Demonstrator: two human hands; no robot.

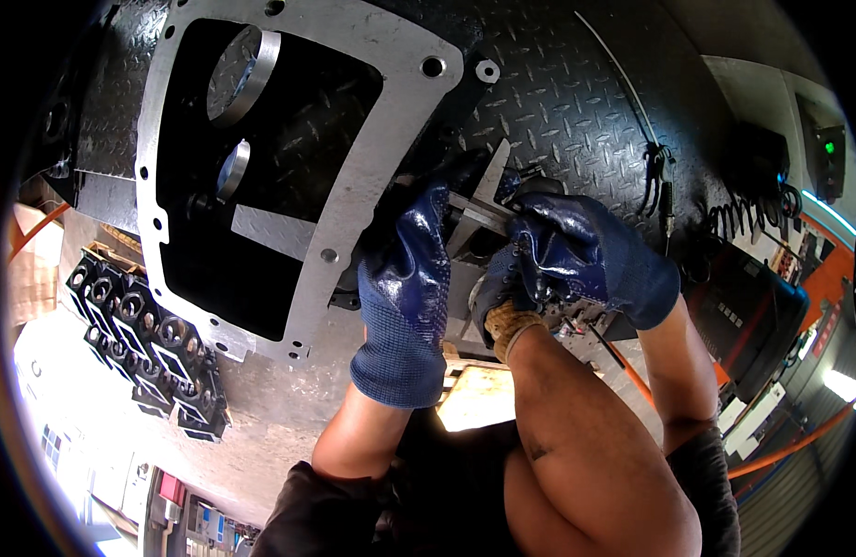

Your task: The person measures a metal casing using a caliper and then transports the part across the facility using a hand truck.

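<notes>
Both my hands wear blue coated gloves. My right hand (572, 246) is closed around the right end of a metal caliper (484, 212), whose pointed jaws stick out between my hands. At the caliper's other end, my left hand (409, 269) has its fingers curled against the bar, partly in shadow. Just left of that hand stands a large grey metal casting (358, 176) with a wide opening and bolt holes along its flange. Under my right hand, a dark glove-like end with a tan cuff (512, 327) belongs to a bent bare limb; whose it is, I cannot tell.
Dark diamond-patterned plate (558, 121) lies beneath the casting. Several black machined blocks (149, 339) stand in rows at left. A cable (623, 74) with a coupling hangs at right, near a coiled hose (739, 218) and a black case (748, 306).
</notes>
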